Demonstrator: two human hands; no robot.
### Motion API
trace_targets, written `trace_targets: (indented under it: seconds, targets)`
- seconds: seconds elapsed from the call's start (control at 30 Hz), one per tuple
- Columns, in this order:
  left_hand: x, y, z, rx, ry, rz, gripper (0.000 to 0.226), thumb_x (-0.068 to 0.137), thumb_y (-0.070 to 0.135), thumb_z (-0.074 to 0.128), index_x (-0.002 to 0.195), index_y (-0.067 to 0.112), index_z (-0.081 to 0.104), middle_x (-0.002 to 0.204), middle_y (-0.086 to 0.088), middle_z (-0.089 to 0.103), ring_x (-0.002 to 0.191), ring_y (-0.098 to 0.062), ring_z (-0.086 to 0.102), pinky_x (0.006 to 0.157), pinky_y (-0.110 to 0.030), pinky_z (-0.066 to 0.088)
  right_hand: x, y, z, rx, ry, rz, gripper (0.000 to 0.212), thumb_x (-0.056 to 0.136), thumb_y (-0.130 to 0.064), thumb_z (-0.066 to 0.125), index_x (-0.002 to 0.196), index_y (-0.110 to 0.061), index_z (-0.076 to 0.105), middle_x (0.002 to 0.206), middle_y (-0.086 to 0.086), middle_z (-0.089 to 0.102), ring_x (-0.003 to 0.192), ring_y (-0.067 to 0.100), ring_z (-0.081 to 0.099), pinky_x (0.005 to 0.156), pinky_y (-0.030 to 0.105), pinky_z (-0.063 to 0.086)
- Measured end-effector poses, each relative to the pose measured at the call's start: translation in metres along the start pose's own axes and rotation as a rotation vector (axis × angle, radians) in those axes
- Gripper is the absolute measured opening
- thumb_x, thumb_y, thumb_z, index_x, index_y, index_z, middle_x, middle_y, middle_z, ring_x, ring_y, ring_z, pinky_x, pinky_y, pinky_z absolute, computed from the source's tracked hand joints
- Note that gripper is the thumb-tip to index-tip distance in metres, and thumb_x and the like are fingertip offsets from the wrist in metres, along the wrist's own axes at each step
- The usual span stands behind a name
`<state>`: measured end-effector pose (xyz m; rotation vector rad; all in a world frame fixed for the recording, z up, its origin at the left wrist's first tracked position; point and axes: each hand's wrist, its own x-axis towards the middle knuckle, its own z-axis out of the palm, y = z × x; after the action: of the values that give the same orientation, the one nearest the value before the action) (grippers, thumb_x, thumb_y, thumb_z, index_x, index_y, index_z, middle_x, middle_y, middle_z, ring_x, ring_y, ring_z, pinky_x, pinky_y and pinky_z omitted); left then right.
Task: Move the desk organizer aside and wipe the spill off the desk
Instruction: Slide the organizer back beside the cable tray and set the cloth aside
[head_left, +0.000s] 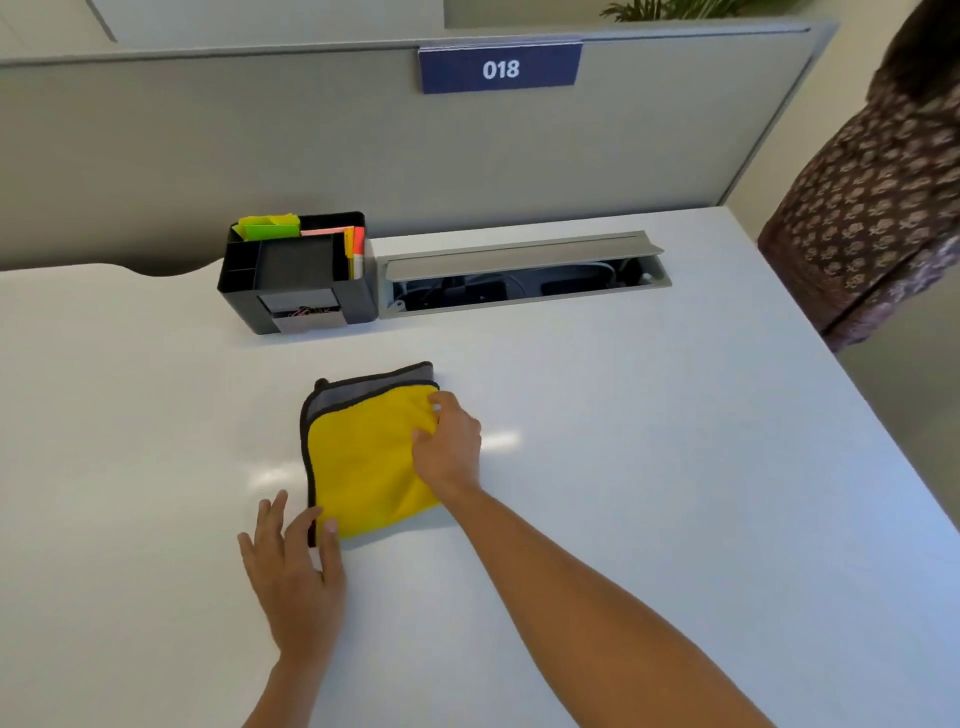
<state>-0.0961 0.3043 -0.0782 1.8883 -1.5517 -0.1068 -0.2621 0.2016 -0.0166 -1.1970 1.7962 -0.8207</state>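
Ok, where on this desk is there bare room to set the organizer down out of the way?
Bare desk lies right of the yellow cloth, below the open cable tray. The left side, left of the left hand and below the organizer, is bare too. The middle is crowded: the right hand pinches the cloth, and the left hand touches its near corner.

only readable text here: "018", white digits on blue plate (500, 68), plate clipped to top edge of grey partition (260, 130) behind desk. nothing else legible tbh, sticky notes (270, 227) in organizer (297, 273) look blank from this angle, no brand visible on organizer front or on yellow cloth (366, 457). cable tray (522, 273) no markings readable either.
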Motion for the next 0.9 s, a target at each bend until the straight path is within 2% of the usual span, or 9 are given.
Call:
trace_targets:
  seconds: [0.1,0.27,0.33,0.43,0.57,0.67,0.73,0.8,0.9]
  targets:
    - [-0.008,0.04,0.019,-0.035,-0.052,0.054,0.042,0.095,0.038,0.043,0.11,0.004,0.064,0.141,-0.022,0.05,0.139,-0.039,0.036,0.115,-0.059,0.02,0.008,0.002,-0.061,0.068,0.032,-0.037,0.041,0.088,-0.006,0.064,0.128,-0.015,0.058,0.124,0.012,0.065,0.112,0.028,0.06,0.099,0.038,0.048]
    - [-0.014,0.108,0.06,-0.025,-0.192,0.165,0.043,0.095,0.042,0.045,0.119,0.009,0.06,0.15,-0.016,0.042,0.145,-0.032,0.028,0.12,-0.053,0.011,0.038,0.027,-0.187,0.065,0.149,-0.099,0.032,0.084,-0.009,0.072,0.113,-0.022,0.07,0.102,0.001,0.069,0.091,0.014,0.063,0.088,0.028,0.051]
    - [-0.019,0.122,0.074,0.018,-0.235,0.215,0.044,0.095,0.043,0.045,0.123,0.011,0.058,0.152,-0.014,0.039,0.147,-0.03,0.025,0.12,-0.054,0.009,0.053,0.041,-0.238,0.049,0.226,-0.123,0.029,0.084,-0.011,0.072,0.109,-0.024,0.072,0.099,-0.006,0.068,0.093,0.01,0.063,0.088,0.026,0.051]
    - [-0.028,0.124,0.084,0.079,-0.282,0.215,0.051,0.095,0.047,0.04,0.127,0.012,0.056,0.153,-0.012,0.038,0.147,-0.027,0.024,0.12,-0.056,0.011,0.082,0.064,-0.308,-0.02,0.311,-0.157,0.029,0.083,-0.014,0.072,0.109,-0.025,0.073,0.101,-0.007,0.069,0.096,0.01,0.063,0.092,0.028,0.051]
    - [-0.029,0.123,0.087,0.128,-0.299,0.199,0.053,0.095,0.049,0.038,0.128,0.011,0.056,0.151,-0.012,0.041,0.147,-0.026,0.026,0.119,-0.057,0.012,0.121,0.106,-0.383,-0.162,0.438,-0.124,0.031,0.088,-0.013,0.066,0.118,-0.02,0.07,0.115,0.004,0.069,0.106,0.021,0.063,0.095,0.039,0.051]
    - [-0.028,0.125,0.087,0.142,-0.296,0.193,0.053,0.095,0.049,0.038,0.126,0.01,0.057,0.15,-0.012,0.042,0.147,-0.026,0.026,0.12,-0.055,0.011,0.143,0.151,-0.406,-0.488,0.422,0.083,0.045,0.091,-0.015,0.063,0.135,-0.014,0.056,0.134,0.022,0.056,0.125,0.041,0.049,0.103,0.049,0.043]
    - [-0.029,0.124,0.088,0.151,-0.291,0.192,0.052,0.095,0.048,0.039,0.125,0.01,0.058,0.151,-0.013,0.042,0.146,-0.026,0.027,0.12,-0.054,0.01,0.144,0.171,-0.4,-0.642,0.388,0.13,0.054,0.093,-0.026,0.063,0.143,-0.012,0.046,0.147,0.025,0.042,0.14,0.043,0.03,0.112,0.056,0.03]
    - [-0.028,0.123,0.09,0.154,-0.293,0.189,0.052,0.095,0.048,0.04,0.125,0.01,0.058,0.151,-0.013,0.041,0.147,-0.025,0.026,0.121,-0.052,0.009,0.145,0.182,-0.385,-0.657,0.329,-0.003,0.06,0.095,-0.035,0.06,0.146,-0.01,0.042,0.156,0.025,0.03,0.147,0.041,0.019,0.117,0.056,0.02]
    - [-0.029,0.122,0.091,0.167,-0.296,0.192,0.05,0.095,0.048,0.04,0.126,0.012,0.057,0.152,-0.011,0.04,0.147,-0.023,0.025,0.121,-0.051,0.009,0.155,0.185,-0.362,-0.709,0.22,-0.179,0.066,0.095,-0.05,0.054,0.148,-0.014,0.038,0.159,0.02,0.026,0.149,0.037,0.018,0.118,0.055,0.019]
